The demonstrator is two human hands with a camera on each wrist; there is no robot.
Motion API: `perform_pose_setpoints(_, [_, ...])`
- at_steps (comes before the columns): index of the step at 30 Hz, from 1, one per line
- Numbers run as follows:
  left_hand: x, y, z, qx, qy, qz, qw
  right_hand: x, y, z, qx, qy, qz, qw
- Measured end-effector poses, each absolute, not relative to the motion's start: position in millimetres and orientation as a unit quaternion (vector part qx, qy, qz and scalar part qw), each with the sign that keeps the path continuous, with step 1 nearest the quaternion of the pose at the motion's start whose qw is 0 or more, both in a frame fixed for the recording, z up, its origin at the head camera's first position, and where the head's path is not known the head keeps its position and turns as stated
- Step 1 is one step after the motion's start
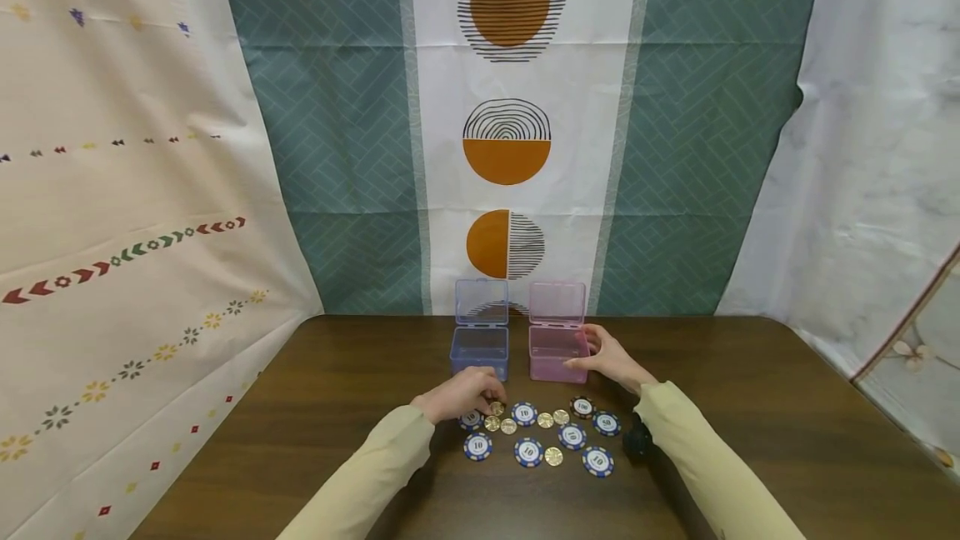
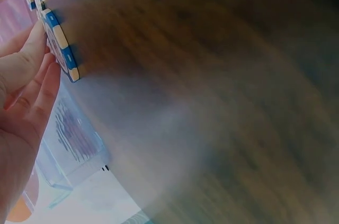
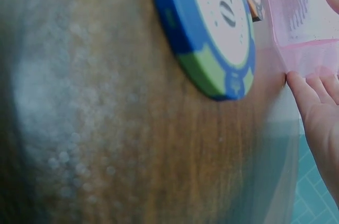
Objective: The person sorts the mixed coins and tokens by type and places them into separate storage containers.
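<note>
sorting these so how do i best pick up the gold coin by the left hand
The gold coin lies flat on the table. Come from above and pinch its rim edge to edge, as the left hand is placed; chips crowd its sides.

1. Your left hand (image 1: 461, 394) lies low over the table, knuckles up, fingers curled downward with the tips together at its right edge.
2. In the left wrist view, those fingers (image 2: 32, 83) lie close side by side, only gently bent.
3. Your right hand (image 1: 609, 354) reaches further forward, fingers extended and relaxed.
4. Both forearms, in pale yellow sleeves (image 1: 390, 461), angle inward from the lower corners, the wrists bare.
</note>
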State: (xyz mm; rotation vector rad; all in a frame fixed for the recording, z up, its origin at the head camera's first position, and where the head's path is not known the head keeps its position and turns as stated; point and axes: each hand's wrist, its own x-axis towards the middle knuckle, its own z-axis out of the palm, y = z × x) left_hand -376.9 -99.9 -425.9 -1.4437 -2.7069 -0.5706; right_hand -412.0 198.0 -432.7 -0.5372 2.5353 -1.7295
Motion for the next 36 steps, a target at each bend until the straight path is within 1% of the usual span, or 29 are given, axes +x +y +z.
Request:
perform_pose_setpoints(4, [-379.8, -98.2, -426.6, -0.46, -0.868, -0.186, 0.01, -417.5, 198.6, -438.0, -0.172, 0.826, -0.536, 0.004])
perform_pose_setpoints(11, [-382.6, -97.5, -427.7, -0.453, -0.869, -0.201, 0.006, -417.5, 198.1, -435.3, -0.152, 0.818, -0.555, 0.022])
perform_pose_setpoints(20, [-381.0, -96.1, -426.9, -0.444, -0.871, -0.209, 0.007, -417.3, 198.8, -435.1, -0.16, 0.823, -0.545, 0.023])
perform_pose_setpoints(26, [-379.4, -92.9, -425.2, -0.437, -0.88, -0.186, 0.013, -418.0, 199.2, -436.2, -0.159, 0.82, -0.549, 0.022])
perform_pose_setpoints(31, [-378.7, -91.0, -424.3, -0.43, -0.888, -0.164, 0.009, -417.7, 199.1, -436.3, -0.163, 0.822, -0.546, 0.022])
perform_pose_setpoints(36, [-379.3, -90.8, -424.3, -0.422, -0.887, -0.187, -0.002, -417.7, 199.1, -435.9, -0.161, 0.823, -0.545, 0.022])
